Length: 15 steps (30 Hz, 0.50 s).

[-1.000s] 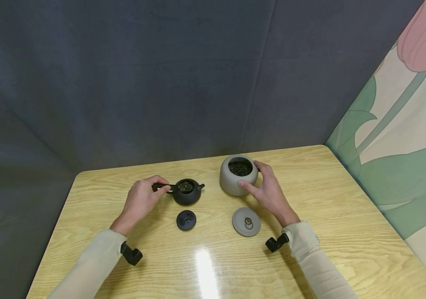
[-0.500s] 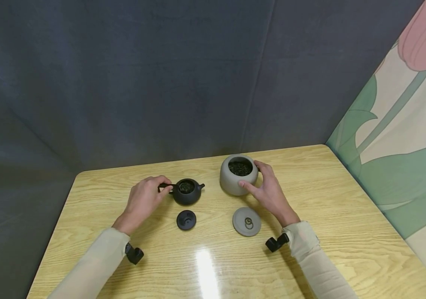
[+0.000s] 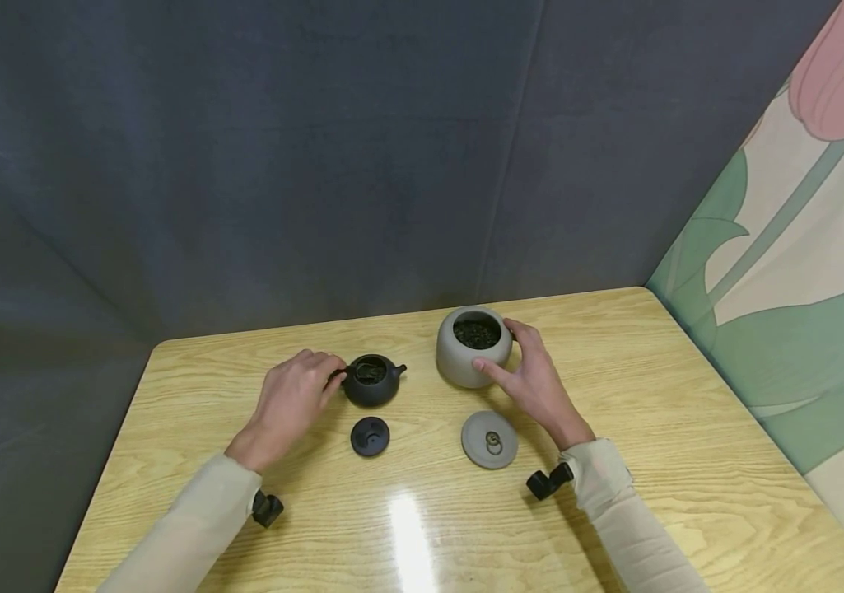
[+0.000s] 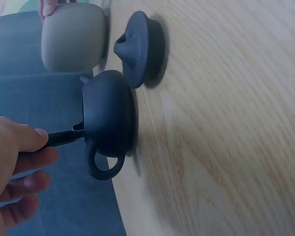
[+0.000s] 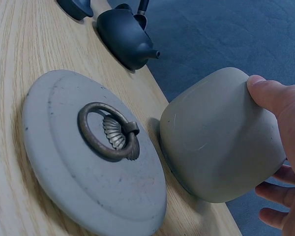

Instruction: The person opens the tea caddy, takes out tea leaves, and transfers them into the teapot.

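Observation:
My left hand (image 3: 294, 402) pinches the dark handle of a tea scoop (image 4: 64, 138) between thumb and fingers. The scoop's head is at the mouth of a small black teapot (image 3: 372, 393), partly hidden by the rim in the left wrist view. Dark tea leaves show inside the teapot. To the right, a grey tea jar (image 3: 462, 362) stands upright, its mouth showing more leaves. My right hand (image 3: 536, 387) grips the jar's right side, thumb in front and fingers behind.
The teapot's black lid (image 3: 370, 436) lies in front of the teapot. A grey jar lid (image 3: 477, 449) with a metal ring lies in front of the jar. A dark cloth (image 3: 333, 165) hangs behind the wooden table (image 3: 199, 379).
My left hand has moved slightly right, closer to the teapot, and the scoop's head has tipped over at its mouth. The right hand and jar have stayed put.

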Each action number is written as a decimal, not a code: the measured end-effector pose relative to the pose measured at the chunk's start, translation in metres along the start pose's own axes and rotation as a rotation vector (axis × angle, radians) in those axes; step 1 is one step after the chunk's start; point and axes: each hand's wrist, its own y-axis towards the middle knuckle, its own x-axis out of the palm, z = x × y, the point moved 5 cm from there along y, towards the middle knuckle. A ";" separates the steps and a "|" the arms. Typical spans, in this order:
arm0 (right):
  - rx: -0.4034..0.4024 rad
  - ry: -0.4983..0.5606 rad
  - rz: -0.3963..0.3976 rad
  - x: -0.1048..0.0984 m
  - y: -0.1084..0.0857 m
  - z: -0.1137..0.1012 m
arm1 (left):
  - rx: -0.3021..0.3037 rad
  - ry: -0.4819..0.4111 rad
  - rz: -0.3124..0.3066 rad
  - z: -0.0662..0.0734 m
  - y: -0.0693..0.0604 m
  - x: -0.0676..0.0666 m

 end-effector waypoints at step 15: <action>0.002 0.001 -0.007 -0.001 0.000 -0.001 | 0.243 0.240 0.131 0.011 -0.006 -0.003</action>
